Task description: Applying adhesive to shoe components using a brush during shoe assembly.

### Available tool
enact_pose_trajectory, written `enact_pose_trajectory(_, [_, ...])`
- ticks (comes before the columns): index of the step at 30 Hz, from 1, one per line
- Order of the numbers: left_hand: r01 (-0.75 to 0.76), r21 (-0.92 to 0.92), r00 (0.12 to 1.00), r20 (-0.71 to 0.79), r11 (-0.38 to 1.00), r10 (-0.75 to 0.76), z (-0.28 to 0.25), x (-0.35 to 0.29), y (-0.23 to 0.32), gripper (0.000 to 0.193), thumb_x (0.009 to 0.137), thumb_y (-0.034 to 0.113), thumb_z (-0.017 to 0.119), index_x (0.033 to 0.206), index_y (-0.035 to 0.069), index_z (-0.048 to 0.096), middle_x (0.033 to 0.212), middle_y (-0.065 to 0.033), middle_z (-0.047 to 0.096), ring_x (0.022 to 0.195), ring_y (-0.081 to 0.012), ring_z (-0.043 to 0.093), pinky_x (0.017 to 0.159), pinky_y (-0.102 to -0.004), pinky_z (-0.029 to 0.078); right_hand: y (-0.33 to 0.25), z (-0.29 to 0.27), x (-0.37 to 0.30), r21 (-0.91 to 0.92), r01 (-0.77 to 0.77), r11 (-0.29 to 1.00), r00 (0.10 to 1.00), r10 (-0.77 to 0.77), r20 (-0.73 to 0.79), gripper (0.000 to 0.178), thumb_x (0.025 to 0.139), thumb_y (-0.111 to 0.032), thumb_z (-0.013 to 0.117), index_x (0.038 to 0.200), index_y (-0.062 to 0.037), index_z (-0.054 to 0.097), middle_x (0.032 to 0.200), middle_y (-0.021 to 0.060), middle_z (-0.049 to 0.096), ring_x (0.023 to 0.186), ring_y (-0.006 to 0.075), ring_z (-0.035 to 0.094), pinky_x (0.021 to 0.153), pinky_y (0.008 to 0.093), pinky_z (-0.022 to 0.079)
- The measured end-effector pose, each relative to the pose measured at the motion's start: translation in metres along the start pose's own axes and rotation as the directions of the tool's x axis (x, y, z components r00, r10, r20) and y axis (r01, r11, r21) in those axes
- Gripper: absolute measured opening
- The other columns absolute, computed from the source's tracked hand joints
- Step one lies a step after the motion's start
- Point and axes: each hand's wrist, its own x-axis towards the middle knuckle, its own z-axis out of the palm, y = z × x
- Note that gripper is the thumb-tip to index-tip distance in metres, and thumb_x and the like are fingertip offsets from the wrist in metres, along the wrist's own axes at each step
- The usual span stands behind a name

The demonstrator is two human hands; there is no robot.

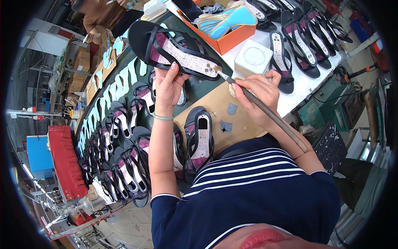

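While grasping a black thong sandal (186, 60) with a speckled whitish insole and purple colouring under its straps in the left hand (171, 83), holding it aloft over the dark green worktop (198, 90), tilted, broad end toward the upper left. Wearing a pale green bangle (163, 118) on that wrist. In the right hand (262, 96), gripping a slim brush (286, 126) with a long brown handle, and setting its bristles at the sandal's narrower end, beside small round marks on the insole. Facing a white, squarish block (253, 57) with a circle on top, just beyond the right hand, and near it an open orange cardboard box (238, 40) containing a light blue and gold sole-shaped piece (230, 25). Nearer the torso, having a flat brown sheet (238, 133) strewn with small grey scraps (232, 108), plus another black sandal (203, 141) with a dark rectangle on its insole. Flanked on the left by rows of similar black sandals (120, 120) and pale blue strips (132, 71).
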Motion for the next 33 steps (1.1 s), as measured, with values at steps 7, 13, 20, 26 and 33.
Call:
enact_pose_trajectory(7, [-0.045, 0.023, 0.999, -0.004, 0.999, 0.045, 0.000, 0.000, -0.002, 0.045, 0.095, 0.004, 0.049, 0.135, 0.010, 0.029, 0.131, -0.0145, 0.048, 0.114, -0.0297, 0.055, 0.090, -0.0487, 0.052, 0.004, 0.005, 0.008, 0.078, -0.123, 0.989, 0.992, 0.124, -0.002, 0.011, 0.075, -0.014, 0.073, 0.073, -0.0059, 0.066, 0.062, 0.0004, 0.062, 0.060, 0.0131, 0.057, 0.075, 0.0347, 0.026])
enact_pose_trajectory(13, [-0.029, 0.062, 0.998, -0.048, 0.998, 0.032, -0.002, 0.001, -0.006, 0.054, 0.095, 0.004, 0.050, 0.139, 0.014, 0.023, 0.135, -0.0131, 0.042, 0.119, -0.0279, 0.051, 0.095, -0.0479, 0.048, 0.014, 0.008, 0.019, 0.474, -0.595, 0.649, 0.793, 0.571, 0.213, 0.016, 0.082, -0.015, 0.071, 0.076, -0.0002, 0.067, 0.065, 0.0055, 0.066, 0.060, 0.0114, 0.059, 0.068, 0.0276, 0.039])
enact_pose_trajectory(20, [0.080, -0.179, 0.995, -0.041, 0.980, -0.089, -0.010, 0.003, -0.013, 0.038, 0.099, 0.028, 0.046, 0.131, 0.010, 0.039, 0.122, -0.0099, 0.055, 0.112, -0.0294, 0.056, 0.095, -0.0508, 0.047, 0.019, -0.003, 0.044, 0.730, -0.444, 0.519, 0.875, 0.425, 0.231, 0.015, 0.085, -0.008, 0.067, 0.093, 0.0048, 0.068, 0.085, 0.0122, 0.069, 0.077, 0.0167, 0.065, 0.077, 0.0275, 0.049])
enact_pose_trajectory(26, [0.188, -0.204, 0.974, -0.083, 0.961, -0.209, -0.002, -0.001, -0.023, 0.060, 0.096, 0.057, 0.030, 0.122, 0.006, 0.049, 0.106, -0.0122, 0.063, 0.091, -0.0278, 0.065, 0.080, -0.0454, 0.055, 0.006, 0.031, 0.051, 0.402, 0.009, 0.916, 0.991, -0.062, 0.119, 0.016, 0.074, -0.004, 0.072, 0.090, -0.0019, 0.070, 0.086, 0.0089, 0.069, 0.084, 0.0214, 0.063, 0.078, 0.0311, 0.044])
enact_pose_trajectory(33, [0.109, -0.102, 0.983, -0.138, 0.989, -0.122, -0.009, -0.001, -0.027, 0.082, 0.087, 0.075, 0.020, 0.123, 0.006, 0.048, 0.103, -0.0111, 0.063, 0.085, -0.0236, 0.066, 0.071, -0.0416, 0.058, 0.007, 0.068, 0.056, 0.312, 0.166, 0.935, 0.972, -0.209, 0.107, 0.013, 0.072, -0.008, 0.071, 0.085, -0.0049, 0.070, 0.080, 0.0056, 0.068, 0.080, 0.0203, 0.062, 0.076, 0.0321, 0.040])
